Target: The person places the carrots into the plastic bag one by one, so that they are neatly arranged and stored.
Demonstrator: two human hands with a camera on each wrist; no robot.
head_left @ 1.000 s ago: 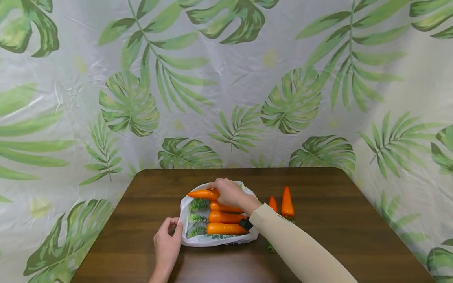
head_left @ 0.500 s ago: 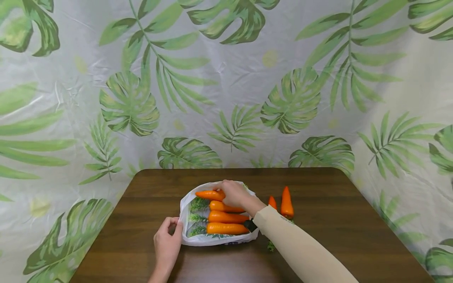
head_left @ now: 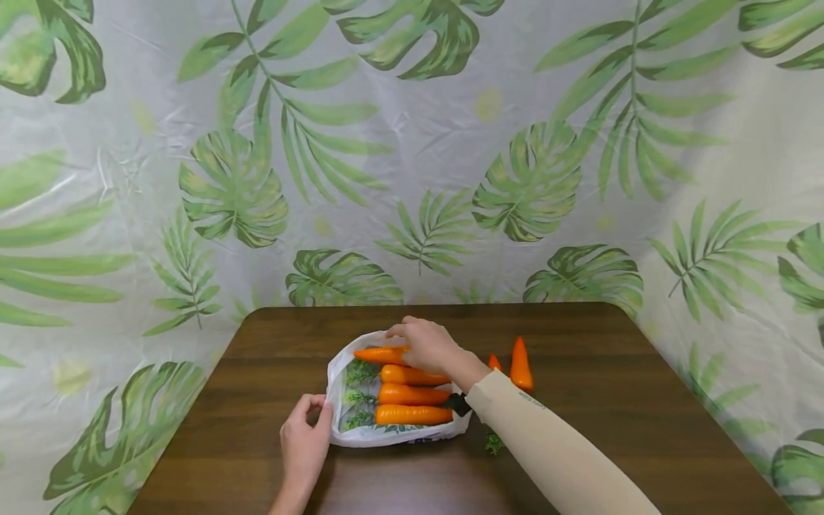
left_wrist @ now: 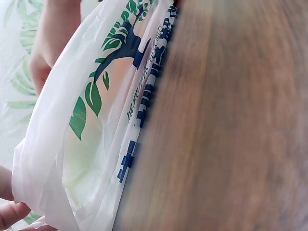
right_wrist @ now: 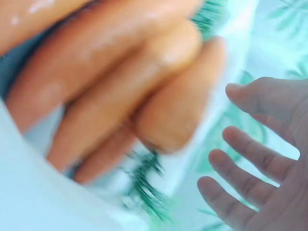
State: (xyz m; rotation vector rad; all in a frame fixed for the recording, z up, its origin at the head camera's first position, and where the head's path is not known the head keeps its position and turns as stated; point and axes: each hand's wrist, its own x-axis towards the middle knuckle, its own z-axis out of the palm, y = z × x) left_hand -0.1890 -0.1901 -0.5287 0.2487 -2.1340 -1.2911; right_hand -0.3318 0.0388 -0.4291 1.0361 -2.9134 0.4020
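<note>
My left hand (head_left: 305, 433) pinches the left rim of a white plastic bag (head_left: 367, 441), whose printed side (left_wrist: 82, 159) faces the left wrist camera. Several orange carrots with leafy green tops lie side by side in the bag, among them the farthest carrot (head_left: 380, 355) and the nearest carrot (head_left: 413, 415). Over the bag's far side is my right hand (head_left: 430, 347), overlapping the farthest carrot in the head view. From the right wrist, this hand's fingers (right_wrist: 245, 144) are spread and hold nothing, apart from the closest carrot (right_wrist: 180, 101).
Right of the bag on the brown wooden table (head_left: 599, 400) lie a carrot (head_left: 521, 365) and a second carrot (head_left: 494, 362), mostly hidden by the right sleeve (head_left: 547, 443). A green leafy tuft (head_left: 493, 443) shows beside that sleeve. Behind the table hangs a leaf-patterned sheet (head_left: 438, 157).
The right hand moved the farthest carrot slightly to the right in the bag, then let go of it and rose a little. The left hand has stayed at the bag's rim.
</note>
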